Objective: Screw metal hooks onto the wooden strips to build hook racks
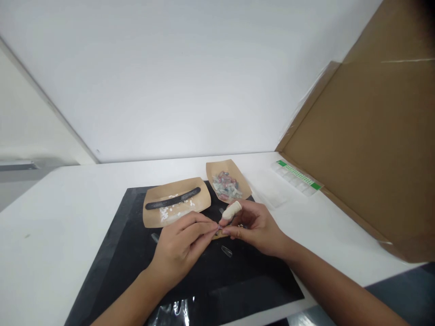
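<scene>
My left hand [185,242] and my right hand [260,228] meet over a black mat [251,276], their fingertips pinched together on something tiny. What they hold is too small to make out. A pale finger cover [232,210] sits on one finger of my right hand. Beneath the fingertips lies a small tan piece [222,234], mostly hidden. One clear nail-shaped tip [226,251] rests on the mat just in front of the hands, and another clear piece [155,237] is left of my left hand.
A brown paper tray [151,219] holds a black file [173,199] and white bits. Behind my right hand, a second tray [212,168] holds small wrapped pieces. A clear case with a green label [299,174] lies near the cardboard [374,149] at right.
</scene>
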Demonstrator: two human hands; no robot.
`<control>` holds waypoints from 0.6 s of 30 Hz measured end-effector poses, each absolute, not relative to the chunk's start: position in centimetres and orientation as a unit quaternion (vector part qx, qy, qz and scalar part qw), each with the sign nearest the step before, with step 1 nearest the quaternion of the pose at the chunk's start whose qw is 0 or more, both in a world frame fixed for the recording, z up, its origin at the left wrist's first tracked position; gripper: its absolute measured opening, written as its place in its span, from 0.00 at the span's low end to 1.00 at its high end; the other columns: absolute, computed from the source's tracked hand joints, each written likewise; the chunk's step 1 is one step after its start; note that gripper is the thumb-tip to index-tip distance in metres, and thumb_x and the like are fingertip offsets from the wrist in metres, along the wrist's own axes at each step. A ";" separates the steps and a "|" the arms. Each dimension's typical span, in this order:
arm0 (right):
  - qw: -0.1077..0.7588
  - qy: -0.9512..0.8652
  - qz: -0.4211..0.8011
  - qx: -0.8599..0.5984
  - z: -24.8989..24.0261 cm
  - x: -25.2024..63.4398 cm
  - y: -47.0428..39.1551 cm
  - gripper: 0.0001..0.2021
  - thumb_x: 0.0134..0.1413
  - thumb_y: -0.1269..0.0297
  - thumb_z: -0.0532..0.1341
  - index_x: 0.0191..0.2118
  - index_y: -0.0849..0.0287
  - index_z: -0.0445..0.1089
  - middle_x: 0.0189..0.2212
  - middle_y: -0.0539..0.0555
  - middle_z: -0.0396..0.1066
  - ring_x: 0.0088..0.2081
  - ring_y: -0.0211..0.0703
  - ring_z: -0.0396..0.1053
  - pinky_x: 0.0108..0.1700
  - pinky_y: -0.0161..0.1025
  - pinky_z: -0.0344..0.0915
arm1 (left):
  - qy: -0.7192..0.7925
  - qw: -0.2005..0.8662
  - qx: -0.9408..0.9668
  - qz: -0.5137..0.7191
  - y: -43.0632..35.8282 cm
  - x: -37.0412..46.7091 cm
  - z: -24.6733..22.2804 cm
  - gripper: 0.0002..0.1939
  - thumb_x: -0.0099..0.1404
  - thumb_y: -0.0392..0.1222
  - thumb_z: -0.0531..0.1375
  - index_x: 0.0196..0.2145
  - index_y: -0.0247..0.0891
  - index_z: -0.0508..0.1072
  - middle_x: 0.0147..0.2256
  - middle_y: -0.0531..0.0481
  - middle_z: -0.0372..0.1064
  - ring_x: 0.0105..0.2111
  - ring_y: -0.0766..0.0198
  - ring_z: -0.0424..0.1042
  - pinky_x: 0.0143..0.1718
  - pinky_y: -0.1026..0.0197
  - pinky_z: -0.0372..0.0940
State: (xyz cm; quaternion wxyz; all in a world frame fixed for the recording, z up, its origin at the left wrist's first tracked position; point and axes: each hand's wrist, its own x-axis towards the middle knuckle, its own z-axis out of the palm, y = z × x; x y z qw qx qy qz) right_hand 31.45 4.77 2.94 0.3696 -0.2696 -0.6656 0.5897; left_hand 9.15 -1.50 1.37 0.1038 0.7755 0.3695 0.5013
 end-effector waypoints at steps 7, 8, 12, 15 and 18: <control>0.369 -0.789 0.423 -0.249 3.3 31.8 4.9 0.08 0.55 0.59 0.77 0.38 0.53 0.82 0.33 0.51 0.81 0.31 0.42 0.76 0.35 0.38 0.74 | 0.369 0.100 0.776 0.502 -1.4 9.3 1.2 0.07 0.72 0.30 0.65 0.44 0.38 0.80 0.42 0.46 0.81 0.40 0.64 0.81 0.40 0.65 0.76; 0.371 -0.796 0.412 -0.244 3.3 31.9 4.8 0.09 0.55 0.59 0.77 0.38 0.54 0.81 0.32 0.51 0.81 0.31 0.41 0.76 0.35 0.38 0.74 | 0.364 0.098 0.777 0.504 -1.3 9.3 1.2 0.07 0.71 0.30 0.65 0.44 0.38 0.80 0.42 0.46 0.81 0.40 0.65 0.81 0.40 0.66 0.76; 0.382 -0.804 0.393 -0.232 3.4 31.9 4.8 0.11 0.54 0.57 0.77 0.37 0.56 0.80 0.32 0.51 0.80 0.31 0.39 0.75 0.35 0.36 0.72 | 0.344 0.090 0.785 0.508 -1.3 9.3 1.2 0.07 0.71 0.30 0.65 0.45 0.37 0.80 0.42 0.46 0.81 0.39 0.66 0.81 0.41 0.68 0.76; 0.382 -0.809 0.378 -0.236 3.3 31.9 4.9 0.13 0.51 0.57 0.78 0.38 0.56 0.80 0.32 0.50 0.79 0.32 0.39 0.74 0.35 0.35 0.71 | 0.340 0.088 0.793 0.498 -1.4 9.2 1.1 0.07 0.72 0.30 0.65 0.45 0.36 0.80 0.43 0.45 0.81 0.41 0.65 0.81 0.43 0.67 0.76; 0.379 -0.814 0.368 -0.241 3.1 32.0 5.0 0.13 0.51 0.57 0.79 0.39 0.56 0.80 0.33 0.50 0.79 0.32 0.40 0.74 0.36 0.36 0.72 | 0.355 0.089 0.786 0.499 -1.5 9.2 1.1 0.05 0.73 0.32 0.64 0.44 0.36 0.79 0.43 0.46 0.82 0.35 0.68 0.81 0.40 0.68 0.76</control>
